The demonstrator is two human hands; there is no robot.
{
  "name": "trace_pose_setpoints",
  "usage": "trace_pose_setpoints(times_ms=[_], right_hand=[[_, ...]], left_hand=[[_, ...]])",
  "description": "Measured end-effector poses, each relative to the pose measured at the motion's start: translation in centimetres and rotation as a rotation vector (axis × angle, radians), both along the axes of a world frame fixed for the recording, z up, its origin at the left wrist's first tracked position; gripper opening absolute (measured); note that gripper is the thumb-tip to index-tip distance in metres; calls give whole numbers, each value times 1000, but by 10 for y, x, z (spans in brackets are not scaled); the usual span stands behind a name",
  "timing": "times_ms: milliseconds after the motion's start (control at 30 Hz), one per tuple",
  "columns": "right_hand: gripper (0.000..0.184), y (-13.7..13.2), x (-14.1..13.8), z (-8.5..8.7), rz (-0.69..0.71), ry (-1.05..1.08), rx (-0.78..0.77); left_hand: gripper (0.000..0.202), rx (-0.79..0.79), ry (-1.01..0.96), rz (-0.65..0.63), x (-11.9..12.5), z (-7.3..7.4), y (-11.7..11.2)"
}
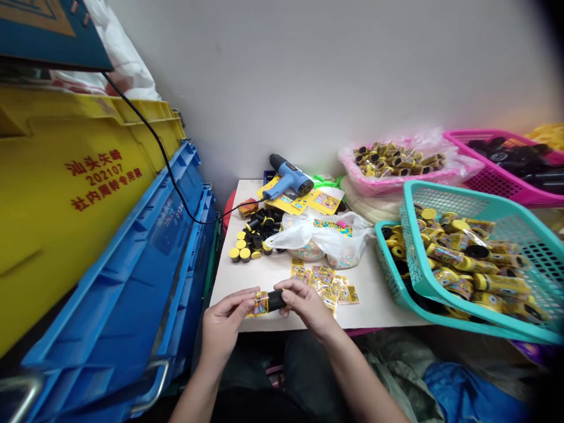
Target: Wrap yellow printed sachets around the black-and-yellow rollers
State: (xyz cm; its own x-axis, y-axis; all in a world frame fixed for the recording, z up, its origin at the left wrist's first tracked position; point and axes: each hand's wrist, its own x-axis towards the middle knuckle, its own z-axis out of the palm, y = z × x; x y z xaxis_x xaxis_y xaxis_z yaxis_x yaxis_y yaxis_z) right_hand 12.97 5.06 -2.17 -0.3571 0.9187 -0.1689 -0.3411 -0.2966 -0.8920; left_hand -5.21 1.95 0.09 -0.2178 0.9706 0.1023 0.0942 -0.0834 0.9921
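Observation:
Near the front edge of the table [374, 299], my left hand [222, 323] pinches a yellow printed plastic sleeve [261, 304] between thumb and fingers. My right hand [311, 308] grips a small black cylinder [276, 300] by its right end. Sleeve and cylinder meet end to end between the hands; whether the sleeve goes around the cylinder I cannot tell. Just beyond my right hand lie several flat printed sleeves [324, 275]. Farther back on the left is a pile of black cylindrical pieces [264, 226], with yellow-topped round pieces [240, 244] beside it.
A blue heat gun [288, 178] rests on yellow cards at the back, its black cord running left. White plastic bags of colourful beads [335, 247] sit mid-table. Turquoise baskets [408, 235] hold wrapped tubes at right; pink baskets [480, 167] stand behind. Blue crates [110, 329] line the left.

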Motion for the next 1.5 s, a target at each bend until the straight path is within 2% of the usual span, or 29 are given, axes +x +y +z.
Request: trace_pose_setpoints(times_ms=[133, 233, 367, 467, 533, 633, 700, 900, 1100, 1200, 1333, 1500], right_hand=[[33, -2, 1, 2, -53, -104, 144], [32, -5, 0, 2, -84, -145, 191], [32, -10, -4, 3, -115, -214, 261], [30, -15, -8, 3, -78, -208, 350], [34, -19, -13, 1, -37, -111, 258], [44, -24, -22, -5, 76, 134, 20], [46, -27, -26, -9, 137, 241, -43], [39, -31, -18, -7, 80, 186, -6], [48, -34, -10, 3, 151, 172, 30], [46, -37, -3, 5, 68, 21, 99], [44, -41, 8, 12, -144, -250, 326], [45, -44, 3, 23, -158, -600, 695]], left_hand=[[7, 47, 9, -71, 0, 5, 1], [7, 40, -28, -111, 0, 4, 2], [21, -5, -68, -229, 1, 4, 1], [25, -29, -90, -279, 4, 5, 0], [23, -53, -129, -279, 8, 5, -1], [24, -103, -230, -282, 14, 3, -3], [23, -129, -268, -288, 17, 3, -3], [19, 60, -87, -279, 21, 6, -4], [19, 22, -121, -435, 29, 11, -5], [20, 32, -139, -441, 32, 15, -6], [28, -150, -375, -404, 34, 12, -11], [33, -264, -654, -386, 39, 5, -16]])
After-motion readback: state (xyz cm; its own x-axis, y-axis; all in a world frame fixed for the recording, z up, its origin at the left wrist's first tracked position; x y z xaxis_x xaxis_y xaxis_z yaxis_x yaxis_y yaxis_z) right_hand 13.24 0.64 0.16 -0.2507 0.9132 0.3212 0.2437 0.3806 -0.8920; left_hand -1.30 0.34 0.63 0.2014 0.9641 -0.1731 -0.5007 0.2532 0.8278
